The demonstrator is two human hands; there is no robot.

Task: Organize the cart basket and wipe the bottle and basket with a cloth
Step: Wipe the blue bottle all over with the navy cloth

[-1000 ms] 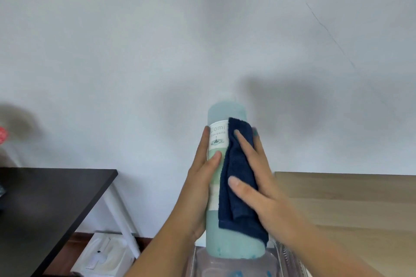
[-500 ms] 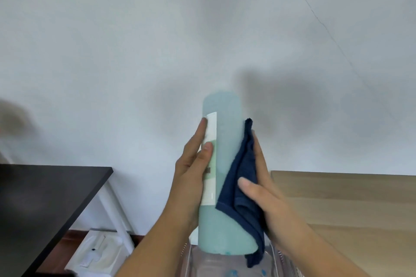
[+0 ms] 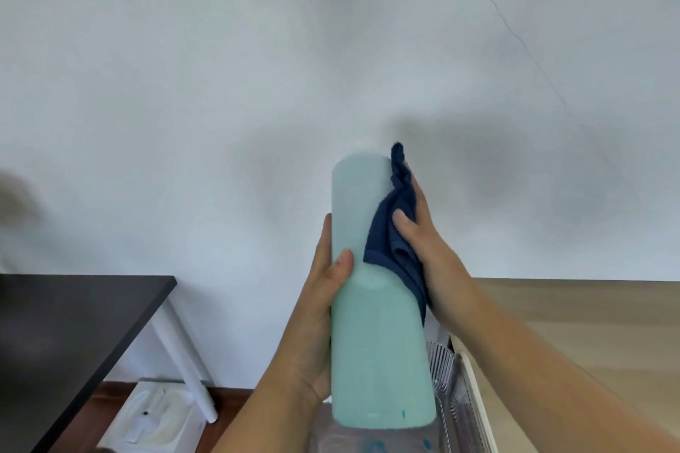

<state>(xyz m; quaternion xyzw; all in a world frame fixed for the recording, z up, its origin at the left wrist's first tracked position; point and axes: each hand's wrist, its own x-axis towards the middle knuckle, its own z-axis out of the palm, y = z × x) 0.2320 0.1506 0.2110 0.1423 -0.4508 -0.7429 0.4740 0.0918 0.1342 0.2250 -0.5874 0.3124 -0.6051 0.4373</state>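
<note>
A tall pale teal bottle [image 3: 375, 342] is held up in front of the white wall, its plain side facing me and its label turned out of sight. My left hand [image 3: 323, 305] grips its left side, thumb across the front. My right hand [image 3: 427, 250] presses a dark blue cloth [image 3: 393, 232] against the bottle's upper right side; the cloth reaches the bottle's top end. Below the bottle, the clear ribbed basket [image 3: 447, 379] shows at the bottom edge, mostly hidden.
A black table [image 3: 73, 324] with a white leg [image 3: 184, 368] stands at the left. A light wooden surface [image 3: 588, 324] lies at the right. A white box [image 3: 154, 419] sits on the floor under the black table.
The bottle has turned in my left hand, so its label has rotated out of view. My right hand with the cloth has slid from the front round to the right side and upward.
</note>
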